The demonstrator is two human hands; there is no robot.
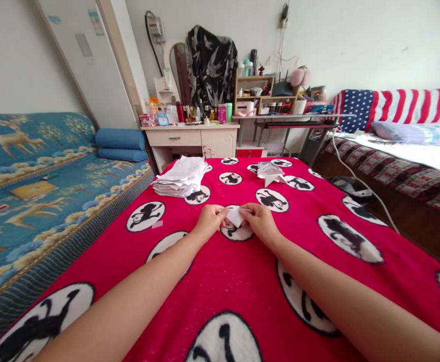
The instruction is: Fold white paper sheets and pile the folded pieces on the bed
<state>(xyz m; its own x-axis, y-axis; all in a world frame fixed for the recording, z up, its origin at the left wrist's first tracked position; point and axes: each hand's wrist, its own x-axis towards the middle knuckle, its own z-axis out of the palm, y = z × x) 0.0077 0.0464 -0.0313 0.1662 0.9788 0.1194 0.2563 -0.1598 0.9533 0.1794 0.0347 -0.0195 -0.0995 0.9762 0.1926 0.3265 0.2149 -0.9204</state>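
Both my hands meet over a small folded piece of white paper (pixel 235 216) lying on the red blanket (pixel 235 281) with black-and-white round figures. My left hand (pixel 208 221) pinches the paper's left edge with curled fingers. My right hand (pixel 259 219) pinches its right edge the same way. Farther off on the blanket, a stack of white paper sheets (pixel 181 177) lies to the left, and a small pile of folded paper pieces (pixel 270 172) lies to the right.
A blue patterned sofa (pixel 34 186) with a blue bolster (pixel 119 139) runs along the left. A white dresser (pixel 189 140) crowded with bottles and a desk (pixel 287 118) stand at the back wall. A bed (pixel 401 151) with a striped cover is on the right, and a white cable (pixel 359 181) trails beside it.
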